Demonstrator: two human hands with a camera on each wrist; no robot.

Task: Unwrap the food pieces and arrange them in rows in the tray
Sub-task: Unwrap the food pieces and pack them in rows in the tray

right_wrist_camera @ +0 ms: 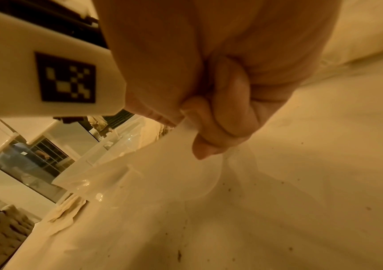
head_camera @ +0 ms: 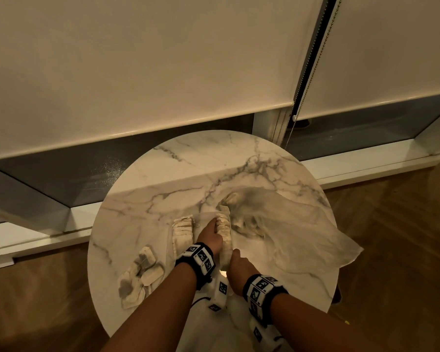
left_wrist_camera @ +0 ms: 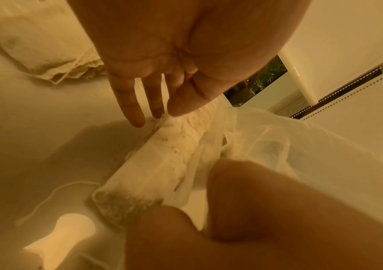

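The left hand (head_camera: 212, 238) lays straight fingers on the far end of the row of bags (head_camera: 224, 233) in the tray (head_camera: 205, 216), steadying it, while the right hand (head_camera: 240, 266) pinches the wrap (head_camera: 302, 240), seemingly to peel it rightward.

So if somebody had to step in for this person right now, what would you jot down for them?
Left hand: fingers straight, fingertips touching the far end of a row of pouches.
Right hand: pinches the thin clear wrap at that row's near end.
On the marble table: another row stands left of it; loose pouches lie further left; a big crumpled plastic bag lies to the right.
Done: two rows appear laid out; the tray itself is hard to make out.
Left: probably freeing the wrap, then placing the loose pouches.
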